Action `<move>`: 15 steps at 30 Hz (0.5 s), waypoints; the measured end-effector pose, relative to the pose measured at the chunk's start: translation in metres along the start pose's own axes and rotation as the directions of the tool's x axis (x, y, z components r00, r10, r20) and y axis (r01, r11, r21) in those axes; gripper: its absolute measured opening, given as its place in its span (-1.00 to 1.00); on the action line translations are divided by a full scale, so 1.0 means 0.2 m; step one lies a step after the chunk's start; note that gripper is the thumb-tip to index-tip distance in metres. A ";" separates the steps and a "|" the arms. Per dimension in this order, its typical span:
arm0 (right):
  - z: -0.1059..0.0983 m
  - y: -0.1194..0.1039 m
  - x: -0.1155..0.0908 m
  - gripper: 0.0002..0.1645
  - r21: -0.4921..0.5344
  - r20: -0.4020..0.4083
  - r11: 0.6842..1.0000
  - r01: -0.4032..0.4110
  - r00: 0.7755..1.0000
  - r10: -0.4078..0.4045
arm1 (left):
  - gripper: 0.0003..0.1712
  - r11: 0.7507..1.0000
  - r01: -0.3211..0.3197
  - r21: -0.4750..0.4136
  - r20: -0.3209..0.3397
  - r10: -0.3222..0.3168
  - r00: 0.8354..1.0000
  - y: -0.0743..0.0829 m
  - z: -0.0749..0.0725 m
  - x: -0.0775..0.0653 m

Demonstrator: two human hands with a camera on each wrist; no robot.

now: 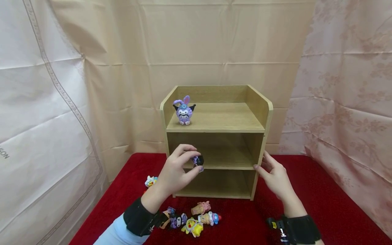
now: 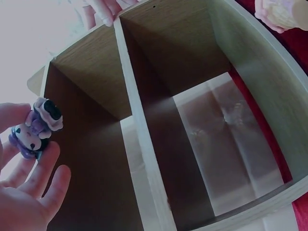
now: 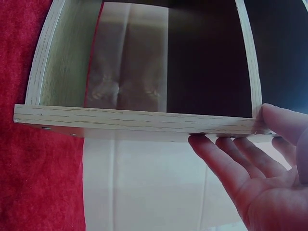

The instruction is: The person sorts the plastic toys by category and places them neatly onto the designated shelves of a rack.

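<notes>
My left hand pinches a small purple and black figurine between thumb and fingertips, in front of the shelf's middle compartment. In the left wrist view the figurine shows a white face and a pale frill round a black patch. At the right side of the wooden shelf, my right hand grips the side panel. Its thumb lies on the panel's front edge and its fingers on the outer face, as the right wrist view shows. On the top board, at the left, a lilac rabbit-eared figurine stands upright.
Several figurines lie on the red cloth before the shelf, among them a yellow one, a pink one and a blue-headed one. A white and yellow figurine lies left of the shelf. Cloth drapes hang behind.
</notes>
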State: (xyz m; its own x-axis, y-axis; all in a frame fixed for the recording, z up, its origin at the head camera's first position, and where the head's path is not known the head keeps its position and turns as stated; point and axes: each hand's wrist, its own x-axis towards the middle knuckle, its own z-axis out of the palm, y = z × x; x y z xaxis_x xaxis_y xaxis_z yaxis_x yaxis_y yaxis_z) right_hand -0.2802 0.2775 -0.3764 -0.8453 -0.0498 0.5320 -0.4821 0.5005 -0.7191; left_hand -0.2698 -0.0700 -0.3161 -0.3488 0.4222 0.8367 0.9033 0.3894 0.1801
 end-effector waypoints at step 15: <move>0.00 0.01 0.00 -0.16 0.010 0.011 1.000 0.000 1.000 -0.001 | -0.61 0.998 -0.060 0.031 -0.086 0.063 0.994 0.06 -0.03 0.13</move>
State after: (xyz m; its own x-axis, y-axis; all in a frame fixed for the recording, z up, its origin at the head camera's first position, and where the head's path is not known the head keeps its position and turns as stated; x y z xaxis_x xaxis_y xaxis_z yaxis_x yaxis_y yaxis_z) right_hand -0.2805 0.2792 -0.3773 -0.8475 -0.0596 0.5275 -0.4848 0.4915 -0.7234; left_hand -0.2669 -0.0599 -0.2889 -0.2686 0.3739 0.8878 0.9145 0.3886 0.1130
